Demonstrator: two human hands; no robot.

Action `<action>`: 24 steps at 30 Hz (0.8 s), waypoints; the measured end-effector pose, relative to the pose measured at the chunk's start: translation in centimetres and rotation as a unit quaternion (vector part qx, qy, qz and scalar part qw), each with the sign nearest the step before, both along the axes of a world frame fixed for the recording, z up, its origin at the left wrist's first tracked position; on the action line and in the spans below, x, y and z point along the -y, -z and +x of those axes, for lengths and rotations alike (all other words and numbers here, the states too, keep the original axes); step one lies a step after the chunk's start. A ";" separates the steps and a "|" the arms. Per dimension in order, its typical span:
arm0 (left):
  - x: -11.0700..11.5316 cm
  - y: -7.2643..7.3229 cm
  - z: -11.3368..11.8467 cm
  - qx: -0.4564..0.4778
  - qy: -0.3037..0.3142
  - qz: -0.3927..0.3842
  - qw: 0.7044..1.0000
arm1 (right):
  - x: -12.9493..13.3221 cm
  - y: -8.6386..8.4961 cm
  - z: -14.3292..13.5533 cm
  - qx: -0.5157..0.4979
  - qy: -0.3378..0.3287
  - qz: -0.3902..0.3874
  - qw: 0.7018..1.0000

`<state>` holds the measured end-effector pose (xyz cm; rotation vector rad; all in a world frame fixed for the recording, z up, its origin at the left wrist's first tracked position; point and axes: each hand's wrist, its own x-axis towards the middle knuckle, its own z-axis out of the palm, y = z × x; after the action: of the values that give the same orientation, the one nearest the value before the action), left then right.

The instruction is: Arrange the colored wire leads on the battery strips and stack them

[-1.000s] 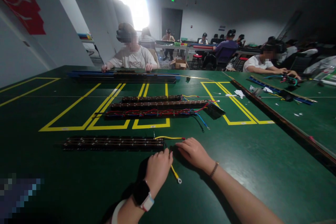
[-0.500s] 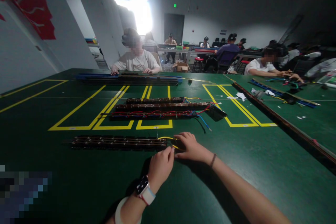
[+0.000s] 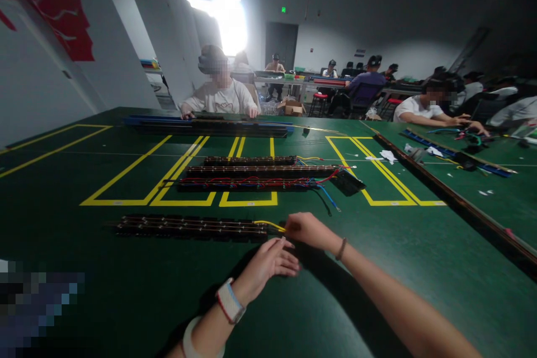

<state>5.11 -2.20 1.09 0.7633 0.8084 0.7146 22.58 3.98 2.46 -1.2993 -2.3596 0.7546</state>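
Observation:
A long dark strip assembly (image 3: pixel 188 226) lies on the green table, with a yellow wire (image 3: pixel 268 224) coming out of its right end. My right hand (image 3: pixel 312 230) is closed around the far end of this wire, its fingertips pinched together. Just below and left of it, my left hand (image 3: pixel 272 264) is open and holds nothing, its fingers apart near the strip's right end. It wears a watch on a pale band. Beyond my hands lie three more dark strips (image 3: pixel 247 183) with red, blue and yellow wires.
Yellow tape (image 3: pixel 136 203) marks rectangles on the green table (image 3: pixel 344 302). A long dark bar (image 3: pixel 457 201) runs along the right, near white scraps (image 3: pixel 388 156). Across the table, a person (image 3: pixel 222 95) sits behind a blue tray (image 3: pixel 142 126). Another person (image 3: pixel 423 109) works at the right.
My left hand has let go near the strip's end, turned and spread its fingers. My right hand has closed its fingers on the yellow wire.

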 end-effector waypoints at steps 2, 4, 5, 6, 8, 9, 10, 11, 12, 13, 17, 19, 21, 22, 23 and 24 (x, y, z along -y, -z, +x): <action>-0.1 0.1 0.1 0.048 -0.020 -0.032 0.998 | 1.5 -0.2 -0.4 0.063 0.017 0.114 0.991; -0.1 0.2 0.1 0.095 -0.038 -0.054 0.993 | 3.0 -0.2 -0.9 0.140 0.010 0.205 0.969; -0.1 0.3 0.2 0.113 -0.048 -0.061 0.991 | 3.7 -0.2 -1.2 0.176 -0.003 0.241 0.954; -0.1 0.4 0.2 0.126 -0.059 -0.067 0.988 | 4.3 -0.1 -1.4 0.205 -0.017 0.273 0.940; -0.2 0.6 0.3 0.131 -0.080 -0.071 0.986 | 5.3 0.1 -1.9 0.237 -0.043 0.326 0.914; -0.2 0.8 0.4 0.127 -0.085 -0.071 0.986 | 5.7 0.3 -2.1 0.242 -0.052 0.347 0.905; -0.3 0.9 0.4 0.120 -0.088 -0.070 0.986 | 6.0 0.4 -2.3 0.242 -0.058 0.362 0.898; -0.3 1.0 0.5 0.112 -0.090 -0.068 0.987 | 6.3 0.6 -2.4 0.240 -0.059 0.374 0.894; -0.3 1.1 0.5 0.104 -0.092 -0.065 0.988 | 6.5 0.8 -2.5 0.237 -0.058 0.381 0.892; -0.3 1.2 0.5 0.095 -0.094 -0.061 0.989 | 6.6 1.0 -2.6 0.232 -0.054 0.386 0.891; -0.3 1.3 0.5 0.075 -0.093 -0.045 0.992 | 7.0 1.6 -2.5 0.196 -0.061 0.414 0.887; -0.2 1.3 0.4 0.066 -0.087 -0.044 0.993 | 7.1 1.9 -2.3 0.176 -0.071 0.425 0.885; -0.2 1.4 0.3 0.059 -0.081 -0.048 0.994 | 7.1 2.1 -2.2 0.161 -0.071 0.425 0.888; -0.2 1.4 0.3 0.060 -0.081 -0.050 0.994 | 7.1 2.1 -2.2 0.154 -0.066 0.420 0.892; -0.2 1.4 0.3 0.066 -0.083 -0.052 0.993 | 7.1 2.1 -2.1 0.148 -0.058 0.411 0.898; -0.2 1.4 0.3 0.073 -0.086 -0.054 0.992 | 7.1 2.1 -2.1 0.143 -0.047 0.396 0.906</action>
<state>5.46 -2.00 -0.36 0.5416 0.7781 0.8635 20.50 -3.13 0.38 -0.9623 -2.5205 -0.4051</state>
